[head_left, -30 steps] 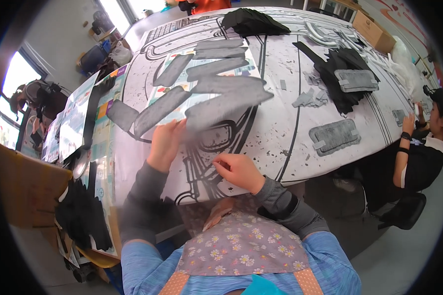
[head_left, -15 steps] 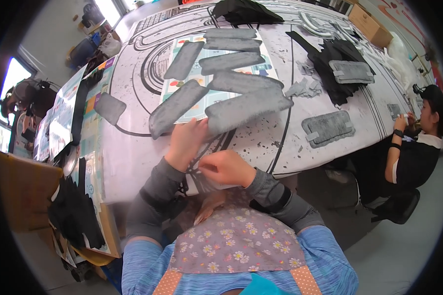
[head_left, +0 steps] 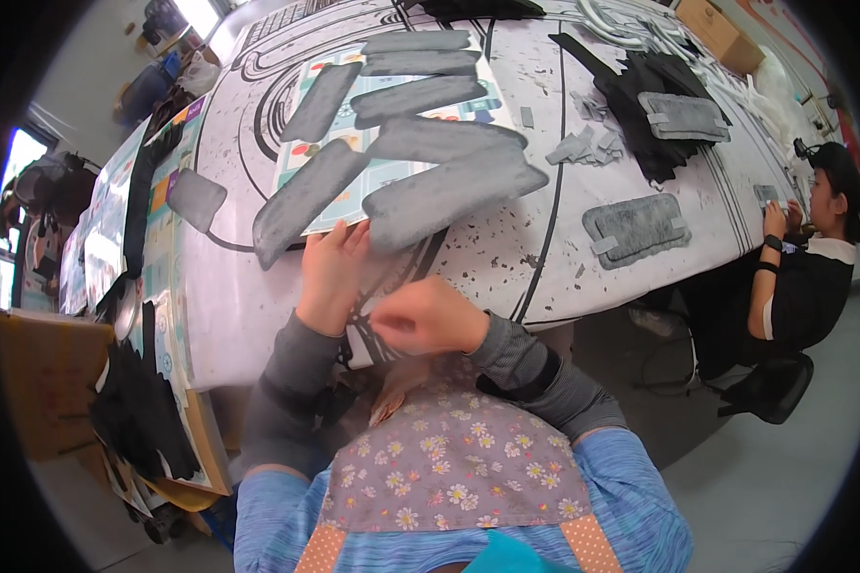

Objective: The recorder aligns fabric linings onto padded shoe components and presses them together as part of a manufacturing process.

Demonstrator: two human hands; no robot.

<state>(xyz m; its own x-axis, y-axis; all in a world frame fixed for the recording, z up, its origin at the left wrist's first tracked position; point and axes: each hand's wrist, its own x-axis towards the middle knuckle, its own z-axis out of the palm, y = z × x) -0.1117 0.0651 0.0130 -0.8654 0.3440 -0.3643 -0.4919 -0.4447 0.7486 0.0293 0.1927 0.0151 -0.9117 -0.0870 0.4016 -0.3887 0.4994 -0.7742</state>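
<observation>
My left hand [head_left: 331, 279] reaches up to the near edge of a colourful printed sheet [head_left: 304, 196], its fingers stretched out and close together between two long grey fuzzy fabric pieces. Its fingertips meet the sheet's edge beside the blunt left end of the nearest grey fabric piece [head_left: 449, 199]; no grip on either shows. Slightly lower and to the right, my right hand [head_left: 435, 317] is curled closed above the table's front edge, a little blurred. What its fingers hold, if anything, is hidden. Another grey fabric piece [head_left: 311, 202] slants just left of my left hand.
Several more grey pieces [head_left: 416, 97] lie across the sheet. At right are small grey scraps [head_left: 588, 145], a stacked grey pad [head_left: 637, 231] and black fabric [head_left: 652, 105]. A co-worker [head_left: 812, 258] sits at the right edge. Black cloth [head_left: 143, 411] hangs at left.
My left hand has shifted left in view, its fingers straighter. My right hand has also shifted slightly left and looks more tightly curled. The table and its pieces appear shifted left and up.
</observation>
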